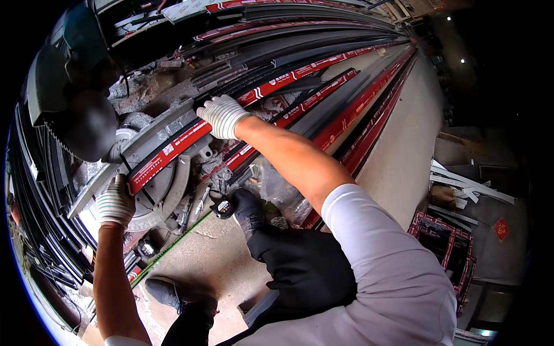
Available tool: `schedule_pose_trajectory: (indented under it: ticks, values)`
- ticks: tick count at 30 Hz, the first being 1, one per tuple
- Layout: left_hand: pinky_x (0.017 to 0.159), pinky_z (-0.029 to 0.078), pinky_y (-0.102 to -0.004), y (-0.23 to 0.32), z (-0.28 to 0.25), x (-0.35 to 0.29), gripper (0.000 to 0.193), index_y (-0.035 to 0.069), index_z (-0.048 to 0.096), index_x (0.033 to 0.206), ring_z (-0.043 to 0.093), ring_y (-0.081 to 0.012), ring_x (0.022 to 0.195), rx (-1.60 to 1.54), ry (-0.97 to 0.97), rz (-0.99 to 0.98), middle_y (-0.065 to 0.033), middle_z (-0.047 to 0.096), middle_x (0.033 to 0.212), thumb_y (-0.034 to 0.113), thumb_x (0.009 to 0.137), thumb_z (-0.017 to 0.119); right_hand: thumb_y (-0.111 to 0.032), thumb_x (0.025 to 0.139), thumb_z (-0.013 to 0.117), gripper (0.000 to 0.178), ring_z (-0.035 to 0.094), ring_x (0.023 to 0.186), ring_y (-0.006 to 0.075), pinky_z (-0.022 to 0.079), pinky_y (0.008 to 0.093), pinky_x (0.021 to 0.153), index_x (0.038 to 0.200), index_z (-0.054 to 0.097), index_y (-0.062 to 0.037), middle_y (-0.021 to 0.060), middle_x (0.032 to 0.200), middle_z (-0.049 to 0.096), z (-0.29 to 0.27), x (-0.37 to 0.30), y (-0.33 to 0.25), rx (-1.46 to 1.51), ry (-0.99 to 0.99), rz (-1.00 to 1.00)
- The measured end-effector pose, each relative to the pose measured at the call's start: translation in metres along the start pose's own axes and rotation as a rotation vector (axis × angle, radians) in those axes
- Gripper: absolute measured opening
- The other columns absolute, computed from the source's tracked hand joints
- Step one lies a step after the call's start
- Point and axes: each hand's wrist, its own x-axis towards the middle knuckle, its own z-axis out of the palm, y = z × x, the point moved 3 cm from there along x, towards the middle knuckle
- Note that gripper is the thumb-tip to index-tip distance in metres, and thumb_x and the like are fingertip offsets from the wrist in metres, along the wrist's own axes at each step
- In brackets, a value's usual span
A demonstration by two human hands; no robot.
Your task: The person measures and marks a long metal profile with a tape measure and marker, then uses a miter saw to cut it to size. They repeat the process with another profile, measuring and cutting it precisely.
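Observation:
A long dark metal profile with red printed film [190, 136] lies along the grey fence [158, 128] of a mitre saw. My right hand [224, 117], in a striped white knit glove, is closed over the profile beside the fence's far end. At the profile's near end is my left hand [115, 203], gloved alike, thumb up and fingers closed on that end; its fingertips are partly hidden. The round toothed saw blade [86, 128] stands raised to the left of the fence, blurred across its face. Below the profile shows part of the round saw table [164, 187].
Several long red-and-black profiles [346, 124] run away to the upper right. Dark strips [43, 230] crowd the left side. A tape measure [223, 207] sits near my shoe [249, 210]. Metal shavings are strewn around the saw. Red-edged frames [444, 248] are stacked at the right.

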Motion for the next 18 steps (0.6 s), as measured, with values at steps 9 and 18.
schedule_pose_trajectory:
  ticks: [9,18]
  values:
    - [0.074,0.052,-0.0572,0.006,-0.007,0.003,0.014,0.007,0.061,0.102,0.066,-0.0477,0.084,-0.047,0.008,-0.026,-0.0223,0.068,0.093,0.017,0.092,0.064,-0.023,0.086,0.071,0.038,0.067,0.115,0.0346,0.052,0.0504,0.097,0.120,0.067,-0.0089,0.0156,0.118,0.071,-0.003,0.000,-0.002,-0.006,-0.005,0.045]
    - [0.073,0.051,-0.0561,-0.028,-0.006,-0.004,0.017,0.008,0.060,0.106,0.065,-0.0469,0.085,0.050,0.044,-0.026,-0.0207,0.068,0.096,0.021,0.095,0.062,-0.022,0.090,0.065,0.032,0.070,0.110,0.0333,0.053,0.0491,0.096,0.119,0.068,-0.0091,0.0159,0.118,0.072,-0.016,0.007,-0.012,0.011,0.075,-0.022]
